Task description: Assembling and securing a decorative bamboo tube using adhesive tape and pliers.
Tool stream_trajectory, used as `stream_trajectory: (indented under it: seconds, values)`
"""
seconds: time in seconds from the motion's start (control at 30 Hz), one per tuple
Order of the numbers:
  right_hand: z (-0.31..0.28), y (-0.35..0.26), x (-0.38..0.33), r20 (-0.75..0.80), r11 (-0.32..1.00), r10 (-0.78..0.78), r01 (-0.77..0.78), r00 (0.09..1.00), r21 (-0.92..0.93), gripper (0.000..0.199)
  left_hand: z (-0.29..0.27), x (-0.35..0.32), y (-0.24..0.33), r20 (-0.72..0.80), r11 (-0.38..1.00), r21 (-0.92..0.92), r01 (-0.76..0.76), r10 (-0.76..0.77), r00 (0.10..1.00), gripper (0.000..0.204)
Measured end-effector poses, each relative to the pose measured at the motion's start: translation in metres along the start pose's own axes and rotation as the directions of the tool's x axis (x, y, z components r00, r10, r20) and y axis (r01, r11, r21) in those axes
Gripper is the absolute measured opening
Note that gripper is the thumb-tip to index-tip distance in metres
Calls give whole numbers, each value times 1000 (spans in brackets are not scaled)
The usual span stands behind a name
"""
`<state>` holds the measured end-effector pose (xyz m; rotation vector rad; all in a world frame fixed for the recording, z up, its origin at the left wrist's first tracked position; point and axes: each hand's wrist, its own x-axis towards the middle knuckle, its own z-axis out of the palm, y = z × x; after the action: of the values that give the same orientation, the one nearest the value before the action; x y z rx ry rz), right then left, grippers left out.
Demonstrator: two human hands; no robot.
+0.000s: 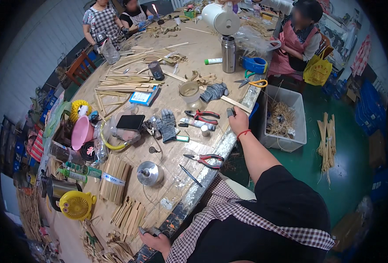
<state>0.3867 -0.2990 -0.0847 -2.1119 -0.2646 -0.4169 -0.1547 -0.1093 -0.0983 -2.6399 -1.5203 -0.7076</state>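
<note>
- A pale wood table (173, 151) lies under and beyond both hands, its near edge covered in worn silvery tape.
- Right of the right hand (239, 122), past the table edge, is a green floor (299, 179); a bundle of long sticks (327, 144) lies on it.
- Beyond the right hand, a person (299, 46) in a red checked apron is at the table's far side; two more people are at its far left.
- The right hand, fingers bent, is at the near end of a long bamboo strip (235, 104); I cannot tell whether it grips it.
- The left hand (156, 242) is loosely spread and holds nothing, at the near edge beside short bamboo pieces (128, 218).
- Just left of the right hand lie red-handled pliers (200, 115); a second pair (209, 164) is nearer the body.
- Ahead of the right hand, a grey glove (214, 92) and a glass jar (189, 97) crowd the strip; farther on, a white kettle (220, 18) tilts over a steel flask (228, 56).
- Ahead of the left hand stands a round, shiny metal pot (149, 174); farther left is a yellow fan (76, 204).
- The strip is flat, straight and smooth; the short pieces are slim and loosely heaped.
- Right of the right hand, a whitish plastic bin (285, 142) holds tangled, straw-like scraps.
</note>
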Motion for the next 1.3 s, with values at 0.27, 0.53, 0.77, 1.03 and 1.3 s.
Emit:
stream_trajectory:
  seconds: [0.27,0.53,0.77,1.03,1.3]
  values:
    - [-1,-2,0,24,999,42,-42,999,3,15,-2,1,5,-13,1000,-22,15,-15,1000,53]
    - [0,0,0,10,1000,16,-16,1000,9,14,-1,1,3,-13,1000,-8,6,-7,1000,50]
    - [-1,-4,-1,14,1000,30,-30,999,4,13,-9,3,13,-9,998,-41,53,-53,999,48]
    - [-3,-4,-1,22,999,47,-48,999,9,14,-8,3,11,7,998,-56,35,-34,999,46]
    - [-4,-6,0,23,999,45,-46,999,23,13,-7,5,14,-37,997,-67,35,-37,999,41]
